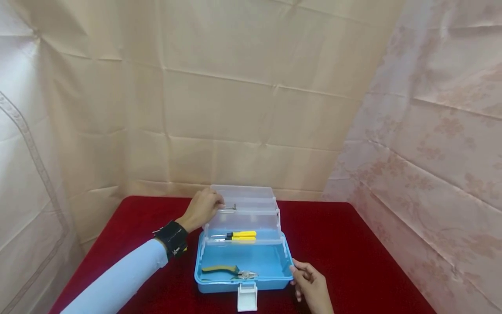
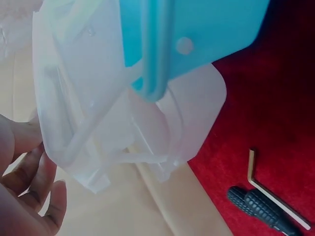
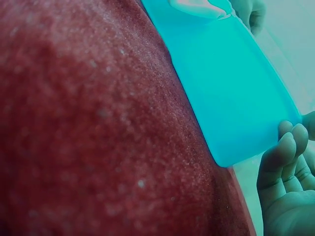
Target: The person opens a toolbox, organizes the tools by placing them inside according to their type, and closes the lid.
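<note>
A blue toolbox (image 1: 201, 285) stands with its translucent lid (image 1: 243, 191) and trays (image 1: 255, 220) raised. My left hand (image 1: 205, 204) is at the left end of the upper tray, its fingertips pinching a small L-shaped metal hex key (image 1: 230, 207); the left wrist view hides that grip behind the cloudy plastic. My right hand (image 1: 310, 282) grips the toolbox's front right corner, thumb on the rim and fingers outside. Two screwdrivers (image 1: 245, 234) with yellow handles lie in the lower tray. Pliers (image 1: 219, 269) with yellow-green handles rest in the blue base.
The white latch (image 1: 247, 298) hangs down at the front. On the red cloth (image 1: 333, 244), beside the box in the left wrist view, lie another hex key (image 2: 275, 199) and a black-handled tool (image 2: 258, 204). Beige fabric (image 1: 235, 109) hangs behind the table.
</note>
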Demonstrator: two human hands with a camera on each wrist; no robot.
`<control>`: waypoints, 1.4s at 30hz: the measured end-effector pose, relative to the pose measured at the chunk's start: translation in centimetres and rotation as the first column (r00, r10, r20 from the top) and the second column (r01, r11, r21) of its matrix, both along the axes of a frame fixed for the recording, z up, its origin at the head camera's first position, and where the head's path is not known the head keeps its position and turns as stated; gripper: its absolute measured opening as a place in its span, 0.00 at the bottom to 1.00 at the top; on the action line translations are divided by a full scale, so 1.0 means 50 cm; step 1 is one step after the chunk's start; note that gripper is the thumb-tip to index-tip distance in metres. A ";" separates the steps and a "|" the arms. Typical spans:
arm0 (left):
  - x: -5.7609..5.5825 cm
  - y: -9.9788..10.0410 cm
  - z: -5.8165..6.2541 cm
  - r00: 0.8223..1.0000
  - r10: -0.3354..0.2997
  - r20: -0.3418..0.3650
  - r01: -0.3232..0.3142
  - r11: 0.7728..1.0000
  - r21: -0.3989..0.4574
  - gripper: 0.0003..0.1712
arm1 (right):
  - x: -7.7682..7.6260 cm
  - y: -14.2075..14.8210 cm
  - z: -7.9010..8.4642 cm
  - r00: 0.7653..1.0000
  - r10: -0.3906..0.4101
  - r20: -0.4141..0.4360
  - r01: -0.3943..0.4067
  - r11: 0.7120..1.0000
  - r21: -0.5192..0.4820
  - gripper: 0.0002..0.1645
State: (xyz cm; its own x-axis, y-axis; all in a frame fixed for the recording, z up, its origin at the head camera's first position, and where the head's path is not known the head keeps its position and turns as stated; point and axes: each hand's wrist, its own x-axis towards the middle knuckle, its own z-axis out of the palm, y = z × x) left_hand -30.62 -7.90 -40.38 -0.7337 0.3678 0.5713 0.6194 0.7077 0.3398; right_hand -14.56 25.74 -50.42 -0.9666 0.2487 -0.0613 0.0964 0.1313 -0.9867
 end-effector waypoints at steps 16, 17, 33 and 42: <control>0.015 -0.168 -0.051 0.979 0.085 0.185 -0.070 0.994 -0.088 0.09 | 0.003 0.016 -0.001 0.998 -0.031 -0.051 0.030 0.999 -0.028 0.28; 0.015 -0.182 -0.062 0.975 0.098 0.201 -0.075 0.990 -0.121 0.09 | 0.004 0.018 0.000 0.998 -0.034 -0.048 0.033 0.999 -0.028 0.28; 0.017 -0.226 -0.147 0.956 0.151 0.252 -0.069 0.949 -0.308 0.10 | 0.017 0.027 0.006 0.998 -0.030 -0.061 0.029 1.000 -0.004 0.28; 0.018 -0.201 -0.136 0.957 0.147 0.249 -0.056 0.939 -0.340 0.08 | 0.020 0.027 0.008 0.998 -0.026 -0.055 0.024 0.999 -0.028 0.31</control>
State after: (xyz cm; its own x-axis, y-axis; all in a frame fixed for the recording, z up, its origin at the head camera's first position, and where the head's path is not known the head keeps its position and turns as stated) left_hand -29.72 -17.97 -47.19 -0.8850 0.4154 0.2101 0.4570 0.8613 0.2221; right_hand -13.58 27.08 -50.02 -0.9622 0.2720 -0.0147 0.0442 0.1027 -0.9937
